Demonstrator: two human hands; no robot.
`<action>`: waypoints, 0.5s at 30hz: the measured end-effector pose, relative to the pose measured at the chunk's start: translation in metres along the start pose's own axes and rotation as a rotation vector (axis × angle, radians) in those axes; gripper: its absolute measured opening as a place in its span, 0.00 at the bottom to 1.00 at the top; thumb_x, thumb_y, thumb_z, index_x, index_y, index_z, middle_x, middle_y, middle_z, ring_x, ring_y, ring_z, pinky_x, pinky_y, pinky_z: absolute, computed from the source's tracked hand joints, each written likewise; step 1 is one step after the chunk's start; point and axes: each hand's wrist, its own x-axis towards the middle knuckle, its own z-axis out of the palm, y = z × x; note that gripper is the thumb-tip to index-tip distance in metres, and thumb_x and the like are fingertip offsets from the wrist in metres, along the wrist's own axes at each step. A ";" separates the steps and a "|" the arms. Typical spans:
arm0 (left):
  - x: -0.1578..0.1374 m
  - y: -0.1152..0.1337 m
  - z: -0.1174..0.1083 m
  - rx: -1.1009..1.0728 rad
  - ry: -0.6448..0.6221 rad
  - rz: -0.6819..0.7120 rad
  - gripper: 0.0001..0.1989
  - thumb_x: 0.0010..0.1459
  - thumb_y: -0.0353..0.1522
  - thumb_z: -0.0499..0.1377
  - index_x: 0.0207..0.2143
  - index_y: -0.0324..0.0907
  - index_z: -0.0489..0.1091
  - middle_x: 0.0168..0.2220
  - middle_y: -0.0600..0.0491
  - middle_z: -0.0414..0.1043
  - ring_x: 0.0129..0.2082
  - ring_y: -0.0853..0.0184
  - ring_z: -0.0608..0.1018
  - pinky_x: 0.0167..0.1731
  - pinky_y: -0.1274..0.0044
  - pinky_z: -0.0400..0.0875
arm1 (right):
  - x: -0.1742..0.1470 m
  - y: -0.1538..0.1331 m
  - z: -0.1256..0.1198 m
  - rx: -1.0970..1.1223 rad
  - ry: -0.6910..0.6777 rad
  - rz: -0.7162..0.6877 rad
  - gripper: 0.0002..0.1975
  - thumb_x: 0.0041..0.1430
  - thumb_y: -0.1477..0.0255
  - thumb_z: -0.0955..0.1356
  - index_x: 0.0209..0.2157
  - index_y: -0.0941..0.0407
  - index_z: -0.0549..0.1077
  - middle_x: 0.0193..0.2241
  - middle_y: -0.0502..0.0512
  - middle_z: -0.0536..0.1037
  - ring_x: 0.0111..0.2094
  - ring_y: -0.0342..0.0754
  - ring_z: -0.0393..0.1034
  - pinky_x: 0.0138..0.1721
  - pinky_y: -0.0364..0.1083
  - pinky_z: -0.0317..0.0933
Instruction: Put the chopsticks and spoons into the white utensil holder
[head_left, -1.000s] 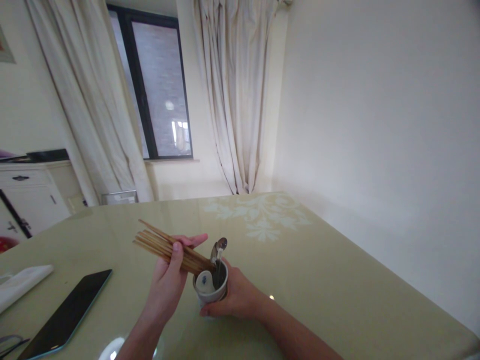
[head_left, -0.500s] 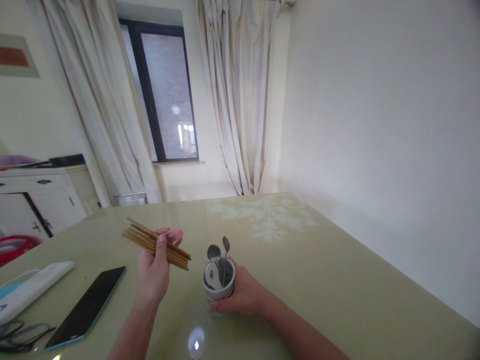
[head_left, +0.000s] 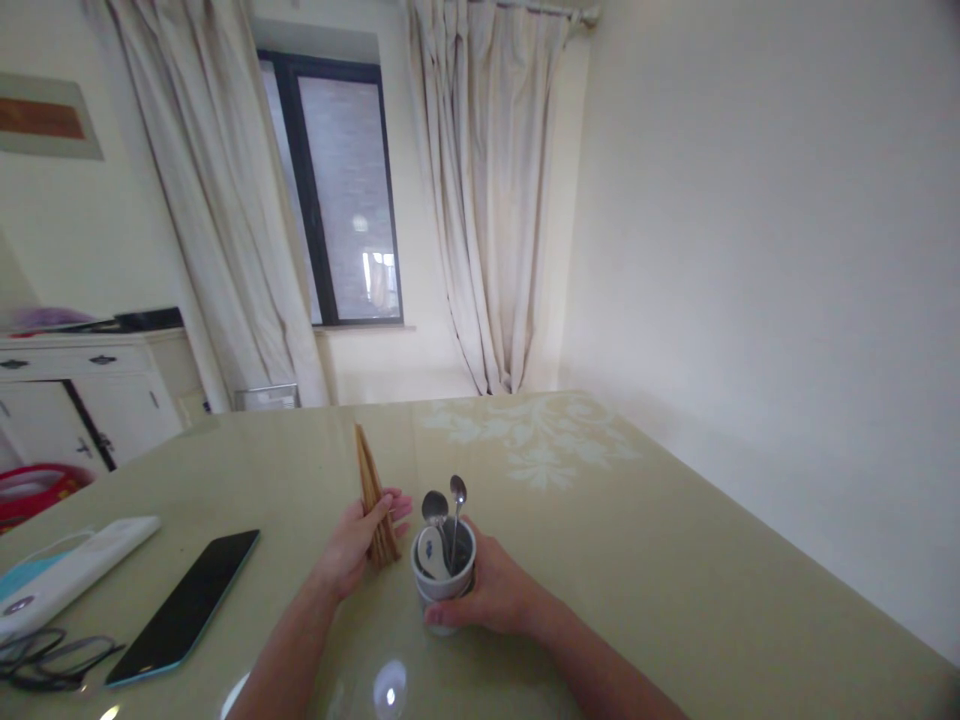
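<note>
A bundle of wooden chopsticks [head_left: 366, 470] stands nearly upright in my left hand [head_left: 352, 545], gripped between thumb and fingers. Its lower ends are close to the left side of a white cup [head_left: 444, 580]. Around the cup's right side wraps my right hand [head_left: 495, 590], its thumb across the front. Inside the cup are two metal spoons, one with a larger bowl [head_left: 434, 507] and one smaller spoon [head_left: 458, 490], plus a white ceramic spoon [head_left: 432, 552] with a blue mark. The cup's lower part is partly hidden by my right thumb.
On the left of the glossy table [head_left: 675, 560] lie a black-screened tablet or phone [head_left: 187, 605], a white elongated device [head_left: 90, 570] and a pair of glasses [head_left: 56, 660]. A wall [head_left: 787, 300] runs along the table's right edge. Curtains [head_left: 487, 200] hang beyond the far edge.
My left hand has moved right, closer to the cup, and turned the chopsticks from a slanted, nearly level pose to nearly upright. My right hand still holds the cup.
</note>
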 end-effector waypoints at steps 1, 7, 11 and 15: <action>-0.003 0.001 -0.004 0.008 -0.048 -0.084 0.07 0.64 0.29 0.65 0.45 0.39 0.73 0.43 0.42 0.85 0.41 0.61 0.87 0.41 0.72 0.84 | 0.000 -0.001 0.000 0.007 -0.006 -0.002 0.39 0.42 0.62 0.85 0.56 0.52 0.74 0.51 0.56 0.82 0.51 0.58 0.77 0.57 0.55 0.67; -0.011 0.004 -0.011 0.075 -0.096 -0.221 0.13 0.59 0.25 0.70 0.43 0.41 0.71 0.33 0.47 0.84 0.31 0.65 0.86 0.33 0.77 0.81 | -0.001 -0.004 -0.001 0.026 -0.020 -0.008 0.40 0.43 0.63 0.84 0.57 0.53 0.73 0.53 0.57 0.81 0.52 0.58 0.76 0.58 0.56 0.67; -0.009 0.006 -0.010 0.269 -0.077 -0.109 0.14 0.51 0.31 0.74 0.37 0.40 0.74 0.30 0.51 0.81 0.31 0.65 0.84 0.35 0.76 0.80 | -0.002 -0.002 -0.001 0.005 -0.018 0.019 0.41 0.43 0.62 0.85 0.57 0.53 0.73 0.51 0.56 0.81 0.50 0.57 0.77 0.56 0.55 0.68; -0.007 0.010 -0.016 0.656 -0.110 0.077 0.16 0.49 0.42 0.71 0.31 0.39 0.77 0.26 0.53 0.79 0.30 0.59 0.82 0.31 0.73 0.75 | -0.002 -0.001 -0.001 -0.014 -0.012 0.034 0.39 0.42 0.62 0.85 0.55 0.53 0.74 0.49 0.56 0.81 0.50 0.58 0.77 0.55 0.55 0.68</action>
